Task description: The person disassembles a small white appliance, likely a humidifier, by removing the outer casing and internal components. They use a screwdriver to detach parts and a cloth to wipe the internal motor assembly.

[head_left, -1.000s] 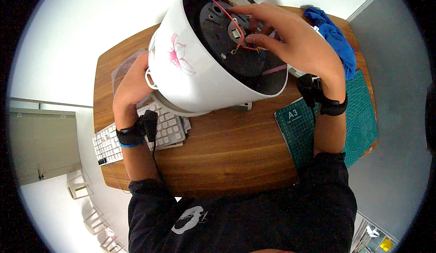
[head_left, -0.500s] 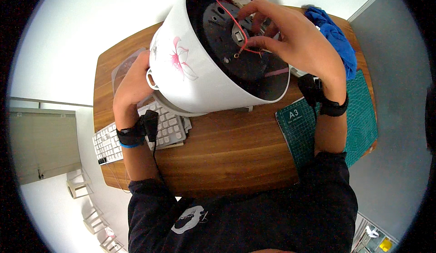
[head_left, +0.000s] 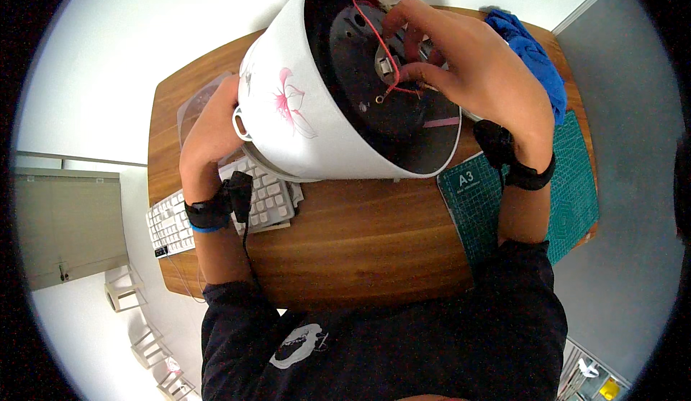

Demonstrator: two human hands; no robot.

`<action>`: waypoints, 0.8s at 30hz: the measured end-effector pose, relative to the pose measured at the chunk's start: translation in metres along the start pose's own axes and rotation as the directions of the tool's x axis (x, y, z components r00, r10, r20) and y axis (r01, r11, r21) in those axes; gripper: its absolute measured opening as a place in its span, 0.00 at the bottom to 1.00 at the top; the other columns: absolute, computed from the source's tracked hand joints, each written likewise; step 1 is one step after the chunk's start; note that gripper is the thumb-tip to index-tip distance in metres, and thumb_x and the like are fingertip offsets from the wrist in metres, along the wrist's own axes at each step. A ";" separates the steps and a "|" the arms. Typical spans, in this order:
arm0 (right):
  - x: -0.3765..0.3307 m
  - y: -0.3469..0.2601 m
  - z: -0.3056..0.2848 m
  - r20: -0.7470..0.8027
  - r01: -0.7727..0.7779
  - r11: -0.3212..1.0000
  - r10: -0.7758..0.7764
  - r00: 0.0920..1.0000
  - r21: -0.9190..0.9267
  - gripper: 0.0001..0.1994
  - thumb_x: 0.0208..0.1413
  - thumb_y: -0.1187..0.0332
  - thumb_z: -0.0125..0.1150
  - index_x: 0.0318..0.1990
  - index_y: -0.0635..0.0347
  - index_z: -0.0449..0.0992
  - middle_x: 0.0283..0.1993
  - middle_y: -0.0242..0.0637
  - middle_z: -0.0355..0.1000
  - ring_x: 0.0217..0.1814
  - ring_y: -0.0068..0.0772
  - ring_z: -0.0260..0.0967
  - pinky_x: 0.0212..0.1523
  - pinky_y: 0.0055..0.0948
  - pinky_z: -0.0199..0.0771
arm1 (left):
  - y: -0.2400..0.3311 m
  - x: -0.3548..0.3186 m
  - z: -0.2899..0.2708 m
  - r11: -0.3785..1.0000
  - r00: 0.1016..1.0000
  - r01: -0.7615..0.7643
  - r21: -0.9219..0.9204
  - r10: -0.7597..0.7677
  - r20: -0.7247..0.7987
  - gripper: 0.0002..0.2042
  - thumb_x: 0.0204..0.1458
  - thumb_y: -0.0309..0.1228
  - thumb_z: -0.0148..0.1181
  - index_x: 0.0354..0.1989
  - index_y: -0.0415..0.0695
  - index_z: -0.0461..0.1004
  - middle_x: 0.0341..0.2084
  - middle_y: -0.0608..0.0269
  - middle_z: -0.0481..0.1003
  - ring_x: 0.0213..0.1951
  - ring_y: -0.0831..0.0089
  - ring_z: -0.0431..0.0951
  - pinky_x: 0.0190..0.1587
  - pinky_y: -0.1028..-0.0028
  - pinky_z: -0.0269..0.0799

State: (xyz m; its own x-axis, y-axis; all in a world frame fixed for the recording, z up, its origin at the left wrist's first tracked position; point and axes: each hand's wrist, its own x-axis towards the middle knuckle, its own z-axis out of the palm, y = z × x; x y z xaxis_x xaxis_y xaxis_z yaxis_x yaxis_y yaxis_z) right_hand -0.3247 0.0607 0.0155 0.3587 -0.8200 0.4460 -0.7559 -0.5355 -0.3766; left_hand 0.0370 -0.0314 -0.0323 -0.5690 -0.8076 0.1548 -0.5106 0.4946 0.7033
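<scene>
White cooker body (head_left: 288, 113) looked smooth, glossy, painted pink flower on side; upturned base (head_left: 403, 106) was matt black, plastic by look. Thin red wire (head_left: 381, 48) had shiny plastic sheath, pinched by right hand (head_left: 475, 77). Left hand (head_left: 209, 134) pressed glossy wall. Table (head_left: 360, 235) showed varnished wood, grain visible, slight sheen. Green cutting mat (head_left: 568, 185), right, was matt, rubbery. Blue cloth (head_left: 533, 55), far right, lay crumpled, soft. Keyboard (head_left: 216, 214), left, was pale matt plastic.
</scene>
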 end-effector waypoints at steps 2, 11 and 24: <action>-0.001 0.000 0.000 0.029 -0.001 1.000 0.001 1.000 0.001 0.25 0.59 0.76 0.76 0.62 0.53 0.75 0.38 0.34 0.77 0.37 0.34 0.75 0.38 0.36 0.75 | 0.000 0.000 0.000 1.000 1.000 0.012 -0.003 -0.012 0.020 0.24 0.55 0.34 0.76 0.57 0.34 0.81 0.48 0.52 0.82 0.51 0.66 0.80 0.57 0.66 0.75; -0.001 -0.009 -0.007 0.128 -0.071 0.991 0.056 0.990 0.115 0.26 0.56 0.77 0.78 0.61 0.56 0.74 0.35 0.37 0.75 0.38 0.41 0.76 0.40 0.39 0.76 | 0.000 -0.003 -0.002 1.000 1.000 0.001 0.009 -0.001 0.026 0.25 0.53 0.32 0.78 0.57 0.35 0.81 0.50 0.53 0.83 0.53 0.66 0.79 0.58 0.67 0.74; -0.005 -0.015 -0.011 0.140 -0.009 0.997 -0.002 0.990 0.073 0.26 0.55 0.77 0.77 0.60 0.57 0.73 0.35 0.39 0.75 0.38 0.45 0.76 0.40 0.42 0.76 | -0.005 -0.004 -0.004 0.994 0.994 0.100 0.042 -0.101 0.041 0.30 0.52 0.35 0.81 0.62 0.37 0.78 0.54 0.55 0.82 0.56 0.67 0.80 0.60 0.67 0.75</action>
State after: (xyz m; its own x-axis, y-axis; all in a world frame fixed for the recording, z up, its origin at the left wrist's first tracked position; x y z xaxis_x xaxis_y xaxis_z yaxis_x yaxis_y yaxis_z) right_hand -0.3214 0.0748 0.0275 0.4332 -0.8393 0.3284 -0.7169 -0.5417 -0.4388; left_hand 0.0448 -0.0319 -0.0339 -0.5400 -0.8399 0.0543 -0.5917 0.4248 0.6851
